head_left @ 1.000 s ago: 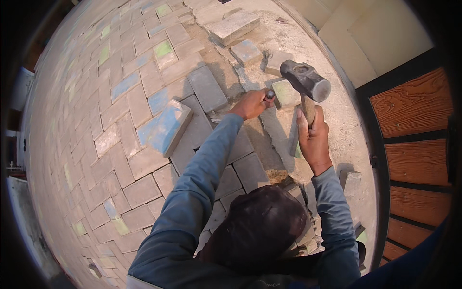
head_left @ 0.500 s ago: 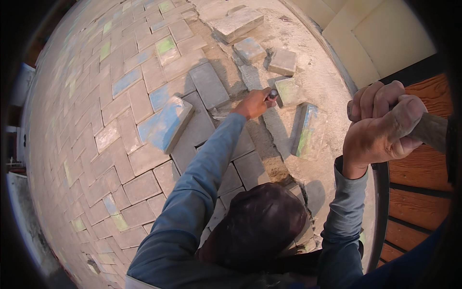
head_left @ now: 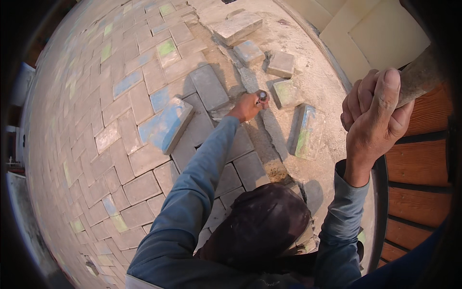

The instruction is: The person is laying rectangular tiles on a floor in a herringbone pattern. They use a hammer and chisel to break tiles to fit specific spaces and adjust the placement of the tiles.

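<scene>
My left hand is closed around a metal rod, seemingly a chisel, whose round top end faces up. It is at the broken edge of the paving, over the sandy gap. Raised at the right, my right hand grips a thick greyish handle that slants up and right; its far end is out of sight. Close to the left hand lie a small green-tinted block piece and a grey paving block. A blue-painted block sits tilted on the paving at left.
Interlocking pavers spread across the left. Loose pieces lie along the right strip: a blue-green block, a grey chunk, a bluish piece and a long slab. Orange-brown slats and beige tiles border the right.
My right hand has tipped back, swinging the handle up from lower right to upper right. The left hand with the rod has shifted slightly left. The blocks stay put.
</scene>
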Available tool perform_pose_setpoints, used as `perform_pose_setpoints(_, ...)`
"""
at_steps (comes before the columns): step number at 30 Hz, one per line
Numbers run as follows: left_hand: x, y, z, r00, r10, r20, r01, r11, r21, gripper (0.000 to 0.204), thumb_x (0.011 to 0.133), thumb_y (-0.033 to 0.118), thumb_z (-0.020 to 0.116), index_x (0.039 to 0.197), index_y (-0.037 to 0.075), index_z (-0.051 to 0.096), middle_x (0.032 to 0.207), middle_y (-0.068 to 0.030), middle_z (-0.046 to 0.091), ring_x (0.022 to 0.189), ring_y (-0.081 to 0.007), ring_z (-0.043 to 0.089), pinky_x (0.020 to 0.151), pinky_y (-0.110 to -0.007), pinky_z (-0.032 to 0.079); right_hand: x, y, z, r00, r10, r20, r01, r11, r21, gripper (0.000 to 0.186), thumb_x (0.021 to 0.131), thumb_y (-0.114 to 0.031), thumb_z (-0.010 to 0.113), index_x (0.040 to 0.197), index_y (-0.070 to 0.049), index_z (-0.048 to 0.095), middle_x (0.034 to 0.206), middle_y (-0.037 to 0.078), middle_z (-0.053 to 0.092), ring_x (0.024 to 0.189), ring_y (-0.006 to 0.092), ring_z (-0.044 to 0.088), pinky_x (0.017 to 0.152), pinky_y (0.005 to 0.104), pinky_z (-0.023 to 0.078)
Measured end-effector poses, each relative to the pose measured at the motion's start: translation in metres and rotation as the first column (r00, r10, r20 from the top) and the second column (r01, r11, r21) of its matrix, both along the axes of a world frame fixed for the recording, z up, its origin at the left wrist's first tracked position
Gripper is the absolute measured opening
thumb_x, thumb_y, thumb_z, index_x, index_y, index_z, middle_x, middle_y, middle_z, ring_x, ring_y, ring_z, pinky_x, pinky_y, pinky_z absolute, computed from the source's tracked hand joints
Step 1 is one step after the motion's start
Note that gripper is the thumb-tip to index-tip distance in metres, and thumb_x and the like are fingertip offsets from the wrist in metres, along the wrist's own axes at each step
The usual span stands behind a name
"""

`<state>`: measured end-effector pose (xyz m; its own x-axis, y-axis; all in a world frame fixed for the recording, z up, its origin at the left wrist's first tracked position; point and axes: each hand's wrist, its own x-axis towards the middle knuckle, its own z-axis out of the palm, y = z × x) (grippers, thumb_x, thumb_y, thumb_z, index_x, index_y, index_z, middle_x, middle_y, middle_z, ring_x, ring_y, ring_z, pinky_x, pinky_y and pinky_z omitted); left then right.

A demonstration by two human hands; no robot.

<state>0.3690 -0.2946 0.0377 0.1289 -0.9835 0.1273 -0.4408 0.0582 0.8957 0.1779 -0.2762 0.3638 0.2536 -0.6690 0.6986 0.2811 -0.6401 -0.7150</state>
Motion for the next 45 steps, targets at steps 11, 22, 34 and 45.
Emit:
perform_pose_setpoints(11,-0.004,0.008,0.005,0.991,0.042,-0.124,-0.038,0.999,0.032,0.019,0.097,0.02,0.071,0.111,0.009,0.062,0.094,-0.0131,0.07,0.087,-0.0289,0.064,0.082,-0.043,0.048,-0.018,-0.006,-0.142,0.341,0.066,-0.938,0.182,0.974,0.135,0.039,0.104,-0.037,0.059,0.109,0.001,0.054,0.077,0.023,0.063,0.071,0.0361,0.064,0.068,0.0425,0.05)
perform_pose_setpoints(22,-0.017,0.0,0.017,0.992,0.007,-0.127,-0.001,0.999,0.048,0.022,0.098,0.02,0.071,0.113,0.006,0.063,0.099,-0.0167,0.071,0.093,-0.0314,0.066,0.086,-0.045,0.049,0.0,-0.004,-0.091,0.86,-0.308,-0.407,0.169,0.924,-0.342,0.023,0.103,-0.022,0.062,0.106,-0.002,0.051,0.077,0.016,0.061,0.07,0.0315,0.062,0.06,0.0378,0.048)
perform_pose_setpoints(34,-0.003,0.013,0.011,0.995,0.043,-0.093,-0.042,0.999,0.012,0.021,0.096,0.021,0.068,0.108,0.006,0.06,0.092,-0.0156,0.069,0.086,-0.0298,0.067,0.082,-0.043,0.049,0.028,0.027,0.008,0.953,0.01,-0.303,0.024,0.994,0.11,0.029,0.105,-0.032,0.062,0.099,-0.005,0.057,0.066,-0.002,0.049,0.058,0.0065,0.048,0.05,0.0239,0.035)
perform_pose_setpoints(45,-0.014,-0.004,0.02,0.995,0.096,-0.005,-0.096,0.994,0.056,0.022,0.096,0.017,0.071,0.111,0.003,0.062,0.092,-0.0202,0.069,0.087,-0.036,0.068,0.082,-0.046,0.049,-0.023,-0.007,-0.163,0.385,0.057,-0.921,0.207,0.967,0.147,0.034,0.103,-0.029,0.061,0.117,0.002,0.056,0.088,0.029,0.066,0.082,0.0443,0.067,0.071,0.0462,0.051)
